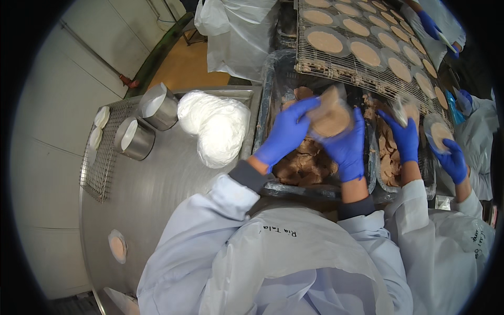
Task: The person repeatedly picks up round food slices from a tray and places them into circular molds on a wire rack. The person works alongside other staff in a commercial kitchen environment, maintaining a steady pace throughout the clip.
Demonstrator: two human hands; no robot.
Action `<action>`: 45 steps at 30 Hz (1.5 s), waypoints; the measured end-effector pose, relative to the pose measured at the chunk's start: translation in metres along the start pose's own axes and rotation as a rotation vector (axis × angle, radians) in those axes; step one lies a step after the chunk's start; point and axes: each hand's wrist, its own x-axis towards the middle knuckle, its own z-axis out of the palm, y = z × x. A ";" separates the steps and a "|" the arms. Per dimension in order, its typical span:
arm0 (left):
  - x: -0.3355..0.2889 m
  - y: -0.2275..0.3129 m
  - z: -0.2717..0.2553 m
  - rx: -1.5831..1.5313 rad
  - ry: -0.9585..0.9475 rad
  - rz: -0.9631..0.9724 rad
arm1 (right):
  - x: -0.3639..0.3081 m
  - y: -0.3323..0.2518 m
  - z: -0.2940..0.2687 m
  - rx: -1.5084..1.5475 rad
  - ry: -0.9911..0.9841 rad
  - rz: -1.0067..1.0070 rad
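Observation:
Both my hands wear blue gloves and are above a dark bin (pixel 266 94) lined with plastic. Between them is a flat, round, tan patty (pixel 331 119), blurred by motion, with a piece of similar colour standing up behind it. My left hand (pixel 287 130) pinches its left edge. From below and the right, my right hand (pixel 346 149) cups the same patty, thumb up. Loose brown patties (pixel 302 165) lie heaped in the bin under my hands. A wire conveyor belt (pixel 310 62) ahead carries rows of tan patties on round clear sheets.
At left, a steel table (pixel 168 178) bears two metal cylinders (pixel 137 142), a white plastic-wrapped bundle (pixel 218 126), a wire rack (pixel 102 157) and a small patty on film (pixel 117 247). On my right, a co-worker's gloved hands (pixel 404 134) handle patties over another bin (pixel 387 157).

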 end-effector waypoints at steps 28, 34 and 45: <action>0.068 -0.006 0.013 0.427 0.014 -0.041 | 0.017 -0.075 0.002 -0.045 0.203 -0.486; 0.052 0.007 0.019 -0.394 -0.099 -0.184 | 0.003 -0.072 0.011 -0.116 0.273 -0.620; -0.003 0.047 -0.034 -1.201 -0.012 -0.632 | 0.011 0.020 0.056 -0.819 0.090 -0.499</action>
